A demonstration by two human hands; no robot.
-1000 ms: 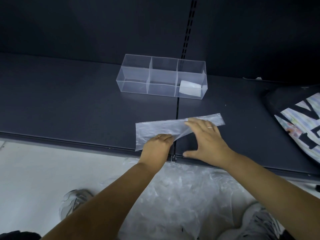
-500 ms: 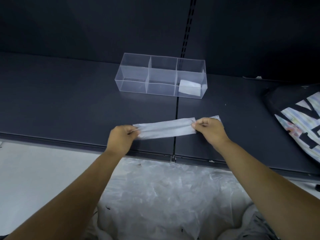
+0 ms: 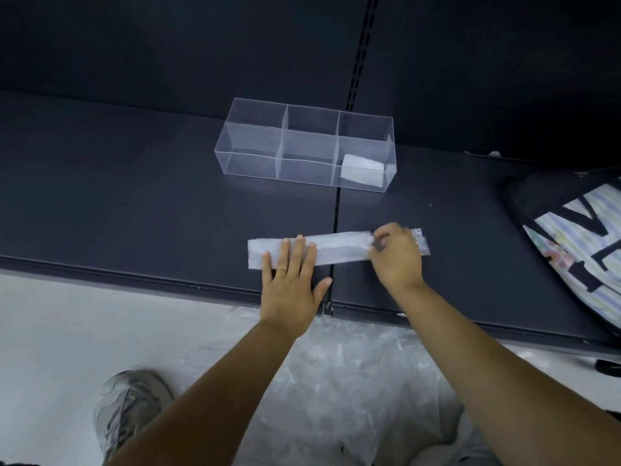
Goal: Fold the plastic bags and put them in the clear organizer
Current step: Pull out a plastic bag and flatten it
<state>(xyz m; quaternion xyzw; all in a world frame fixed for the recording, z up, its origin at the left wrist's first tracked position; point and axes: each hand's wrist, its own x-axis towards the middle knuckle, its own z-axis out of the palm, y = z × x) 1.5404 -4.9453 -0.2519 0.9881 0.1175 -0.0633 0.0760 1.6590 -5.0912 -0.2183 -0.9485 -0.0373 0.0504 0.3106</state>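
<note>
A translucent plastic bag (image 3: pixel 339 248), folded into a long narrow strip, lies flat on the dark shelf (image 3: pixel 134 203) near its front edge. My left hand (image 3: pixel 290 277) rests flat on the strip's left part, fingers spread, pressing it down. My right hand (image 3: pixel 396 257) covers the strip's right part, with curled fingers pinching the plastic there. The clear organizer (image 3: pixel 250 142) stands further back on the shelf. It has three compartments, and a folded bag (image 3: pixel 361 169) lies in the right one. The other two look empty.
A black tote with a striped print (image 3: pixel 578 237) lies on the shelf at the right. A heap of loose plastic bags (image 3: pixel 336 381) sits on the pale floor below the shelf edge, beside a grey shoe (image 3: pixel 131 412). A dark back wall rises behind the organizer.
The bag went from a wider sheet to a narrow strip, which both hands held pinched at its ends. It now lies flat; my left hand has opened and presses on it.
</note>
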